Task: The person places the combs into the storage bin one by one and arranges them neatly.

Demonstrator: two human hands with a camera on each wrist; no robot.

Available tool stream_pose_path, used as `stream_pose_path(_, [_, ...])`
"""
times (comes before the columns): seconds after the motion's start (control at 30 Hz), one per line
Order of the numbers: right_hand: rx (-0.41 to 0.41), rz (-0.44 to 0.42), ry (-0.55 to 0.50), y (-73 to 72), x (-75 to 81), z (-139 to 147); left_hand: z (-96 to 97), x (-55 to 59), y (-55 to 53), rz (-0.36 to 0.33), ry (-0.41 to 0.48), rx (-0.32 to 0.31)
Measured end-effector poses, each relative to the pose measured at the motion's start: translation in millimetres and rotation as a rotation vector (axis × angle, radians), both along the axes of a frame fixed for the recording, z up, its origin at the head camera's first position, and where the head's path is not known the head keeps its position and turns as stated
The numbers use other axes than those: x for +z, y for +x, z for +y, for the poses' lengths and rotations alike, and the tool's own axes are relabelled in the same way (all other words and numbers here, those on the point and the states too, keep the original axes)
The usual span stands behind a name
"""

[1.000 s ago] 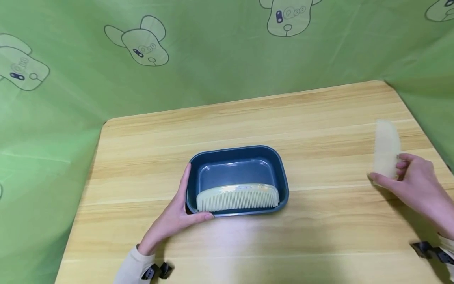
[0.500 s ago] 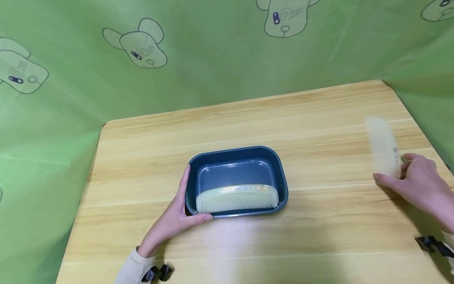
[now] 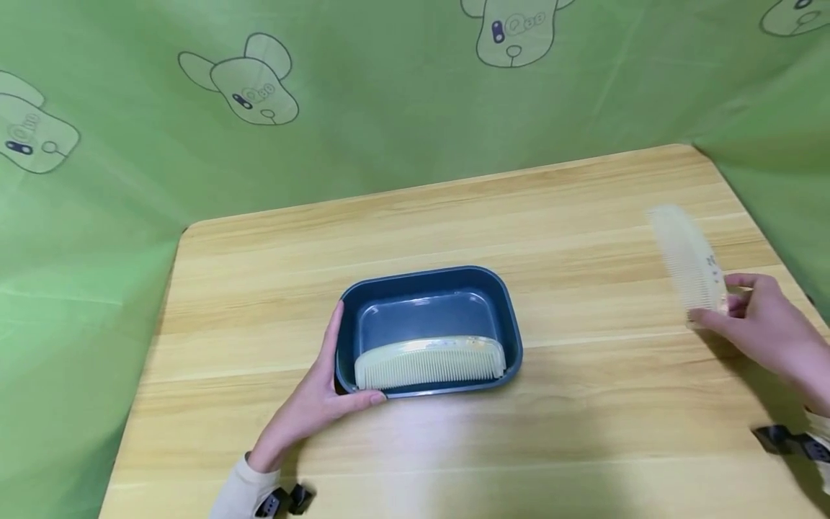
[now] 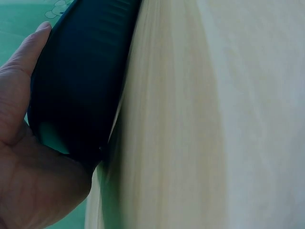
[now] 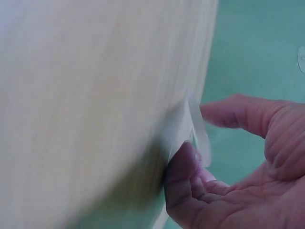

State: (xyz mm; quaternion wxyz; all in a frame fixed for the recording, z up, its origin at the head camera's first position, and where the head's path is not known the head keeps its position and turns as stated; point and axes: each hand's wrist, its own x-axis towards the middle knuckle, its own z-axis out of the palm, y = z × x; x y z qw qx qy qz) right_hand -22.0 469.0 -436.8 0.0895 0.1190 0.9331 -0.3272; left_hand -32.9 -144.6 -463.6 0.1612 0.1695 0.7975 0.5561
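A dark blue rectangular box (image 3: 415, 311) stands on the wooden table in the head view. Inside it, along the near wall, leans a pale cream comb (image 3: 429, 362) with its teeth downward. My left hand (image 3: 310, 395) holds the box by its near left corner, thumb along the near rim and fingers against the left side. Off to the right, my right hand (image 3: 761, 324) pinches one end of a second pale comb (image 3: 686, 252), decorated along its spine. This comb (image 5: 199, 133) appears edge-on between thumb and fingers in the right wrist view.
The light wooden tabletop (image 3: 272, 267) has rounded far corners. Green cloth (image 3: 389, 108) with cartoon dog heads hangs behind it and at both sides. A black wrist device (image 3: 285, 499) is strapped on the left sleeve, another (image 3: 787, 441) on the right.
The comb in my right hand has tilted leftward and its decorated spine has come into view. My left hand stays on the box, which shifts slightly left in view with the whole scene.
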Motion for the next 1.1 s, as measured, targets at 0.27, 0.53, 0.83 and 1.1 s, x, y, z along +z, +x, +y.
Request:
stream_pose_path(0.27, [0.036, 0.057, -0.183, -3.7, -4.6, -1, -2.7, 0.2, -1.0, 0.000, 0.011, 0.002])
stream_pose_path(0.53, [0.025, 0.128, -0.379, 3.4, -9.6, -2, -0.9, -1.7, -1.7, 0.009, 0.027, -0.010])
stream_pose_path(0.83, [0.065, 0.181, -0.496, 5.3, -11.0, 0, -0.2, -0.2, 1.7, 0.001, 0.003, 0.006])
stream_pose_path(1.1, [0.111, 0.200, -0.683, 4.9, -7.2, -9, 0.4, 0.6, -0.4, -0.001, 0.019, -0.002])
